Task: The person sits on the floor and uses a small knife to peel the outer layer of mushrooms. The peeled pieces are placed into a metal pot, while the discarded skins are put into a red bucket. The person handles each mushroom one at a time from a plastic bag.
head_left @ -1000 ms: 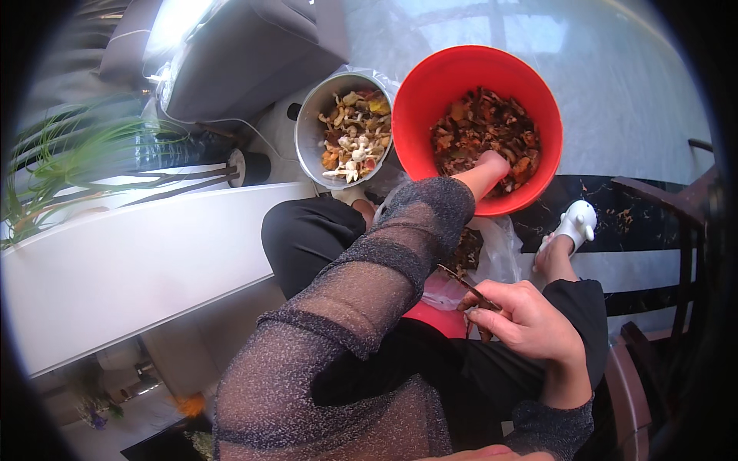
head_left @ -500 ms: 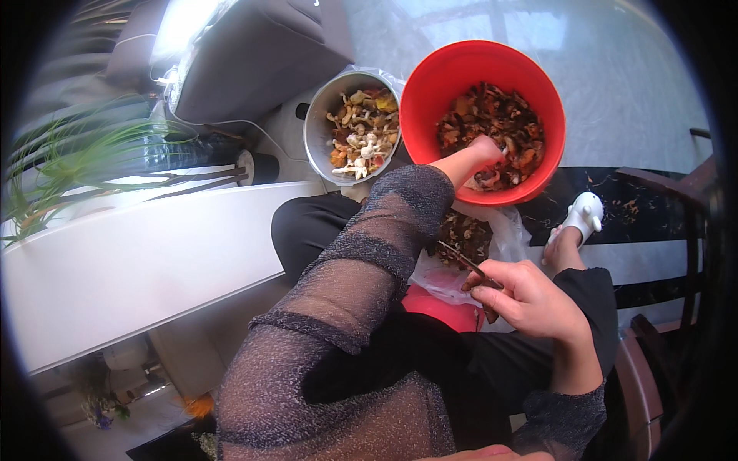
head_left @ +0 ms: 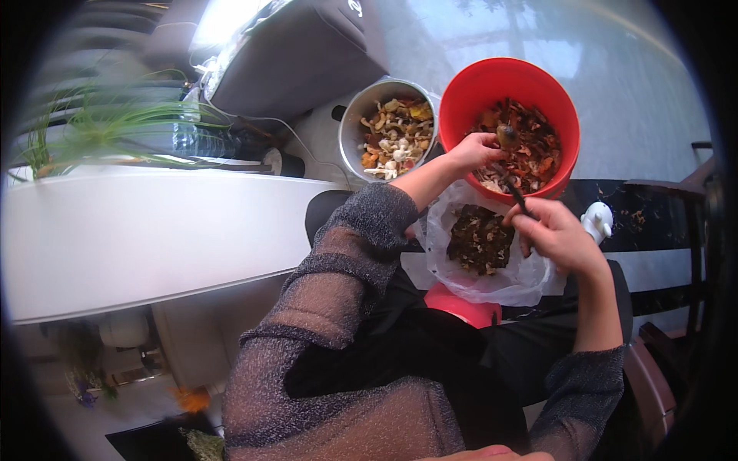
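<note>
My left hand (head_left: 475, 151) is over the large red bucket (head_left: 453, 92), its fingers closed on a small brownish mushroom (head_left: 507, 137). Inside the bucket lies a heap of brown and reddish mushrooms (head_left: 542, 146). My right hand (head_left: 555, 230) grips a dark, slim knife (head_left: 518, 197), whose blade points at the bucket's near rim. Below the hands, a translucent plastic bag (head_left: 526, 284) lies open, with dark brown scraps (head_left: 480, 242) in it. To the left of the red bucket stands a grey pail (head_left: 348, 150) of pale, cleaned-looking mushrooms (head_left: 397, 138).
A long white cabinet top (head_left: 161, 242) runs along the left, with a grassy green plant (head_left: 115, 127) behind it. A pink object (head_left: 461, 306) sits under the bag. A white slipper (head_left: 597, 221) is by my right wrist; dark chair parts (head_left: 696, 253) stand at the right.
My left hand has risen from the heap in the red bucket with a mushroom. My right hand has moved up and forward with the knife, uncovering the bag. The view has shifted.
</note>
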### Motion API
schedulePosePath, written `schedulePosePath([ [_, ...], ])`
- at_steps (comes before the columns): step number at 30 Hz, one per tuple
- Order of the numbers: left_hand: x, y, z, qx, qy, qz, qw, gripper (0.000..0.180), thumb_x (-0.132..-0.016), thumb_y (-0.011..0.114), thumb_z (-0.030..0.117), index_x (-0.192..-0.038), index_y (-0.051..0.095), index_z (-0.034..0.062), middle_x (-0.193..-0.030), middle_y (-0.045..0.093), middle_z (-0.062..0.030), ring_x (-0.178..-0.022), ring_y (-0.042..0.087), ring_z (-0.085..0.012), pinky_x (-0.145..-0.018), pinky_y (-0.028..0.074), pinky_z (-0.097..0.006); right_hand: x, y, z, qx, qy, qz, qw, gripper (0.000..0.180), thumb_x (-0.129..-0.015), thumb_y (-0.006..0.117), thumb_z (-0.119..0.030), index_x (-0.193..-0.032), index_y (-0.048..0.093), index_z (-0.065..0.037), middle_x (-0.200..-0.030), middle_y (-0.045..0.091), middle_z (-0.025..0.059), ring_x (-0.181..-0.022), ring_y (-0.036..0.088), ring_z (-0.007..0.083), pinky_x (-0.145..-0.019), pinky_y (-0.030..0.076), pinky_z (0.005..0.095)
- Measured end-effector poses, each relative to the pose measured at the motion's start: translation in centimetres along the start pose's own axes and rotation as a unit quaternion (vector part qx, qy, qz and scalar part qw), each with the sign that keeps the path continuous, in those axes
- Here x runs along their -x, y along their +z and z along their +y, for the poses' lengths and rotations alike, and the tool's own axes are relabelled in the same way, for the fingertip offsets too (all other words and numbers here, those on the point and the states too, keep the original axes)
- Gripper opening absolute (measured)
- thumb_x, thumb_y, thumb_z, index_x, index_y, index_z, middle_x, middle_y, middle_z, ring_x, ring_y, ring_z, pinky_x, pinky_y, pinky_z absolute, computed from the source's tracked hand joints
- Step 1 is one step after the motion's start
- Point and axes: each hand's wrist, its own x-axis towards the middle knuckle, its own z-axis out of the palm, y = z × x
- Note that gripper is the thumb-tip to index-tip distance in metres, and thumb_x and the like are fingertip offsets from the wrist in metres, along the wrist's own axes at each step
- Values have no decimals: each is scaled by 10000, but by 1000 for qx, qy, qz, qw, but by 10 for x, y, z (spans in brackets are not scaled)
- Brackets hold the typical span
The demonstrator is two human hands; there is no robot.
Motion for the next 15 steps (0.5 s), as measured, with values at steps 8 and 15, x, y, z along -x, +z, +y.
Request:
schedulePosePath([
  [8, 117, 10, 17, 136, 58, -46, 988, 302, -916, 684, 133, -1201, 630, 48, -1060, 691, -41, -873, 654, -141, -756, 532, -294, -20, 1, 28, -58, -131, 194, 971, 133, -979, 591, -150, -1043, 588, -34, -708, 597, 0, -602, 540, 51, -540, 400, 202],
  [15, 212, 13, -14, 152, 58, -66, 984, 273, -923, 692, 161, -1177, 657, 69, -1080, 674, -2, -965, 621, -114, -805, 514, -293, -4, 48, 60, -46, -80, 198, 976, 173, -965, 607, -174, -1084, 591, -50, -715, 584, -14, -601, 514, 42, -534, 386, 194],
])
